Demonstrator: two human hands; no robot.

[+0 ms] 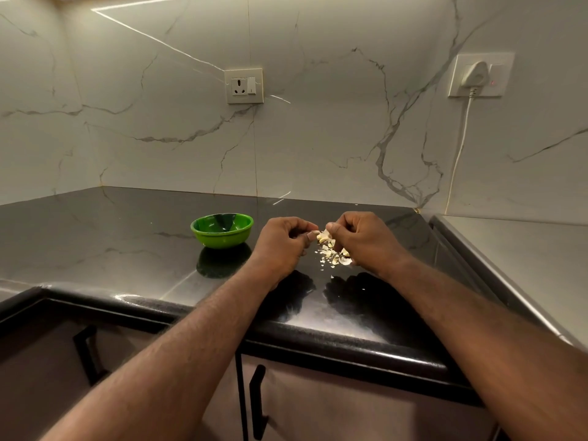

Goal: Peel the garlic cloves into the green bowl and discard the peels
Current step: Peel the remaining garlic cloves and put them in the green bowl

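Head view, the only one.

Both forearms reach in from the lower edge. The left hand [283, 243] and right hand [362, 240] are held close together just above the tabletop [127, 237]. The fingers of both are curled, and both pinch one pale garlic clove [323, 237] between them. Only a sliver of the clove shows. The rest is hidden behind knuckles and thumbs, so how far it is peeled cannot be told.

Below the hands, a small heap of peels [331, 257] lies on the black tabletop, partly covered by the right hand. A few flecks are scattered toward the near edge. Whether whole cloves lie among the scraps is unclear.

The green bowl [222, 230] stands upright on the tabletop to the left of the left hand, near it but apart. Its inside is dark with shadow and glare, so its contents are hard to make out.

On the marble wall [318, 138], a wall socket [244, 85] with a switch. Its markings are too small to read. Further right, a white plug [475, 74] sits in a second plate, and its cord [461, 148] hangs down the wall.

At right, a grey surface [525, 249] is cut off by the frame. What it is cannot be told.

Below the tabletop edge, cabinet doors with dark handles [257, 402], partly blocked by the forearms.
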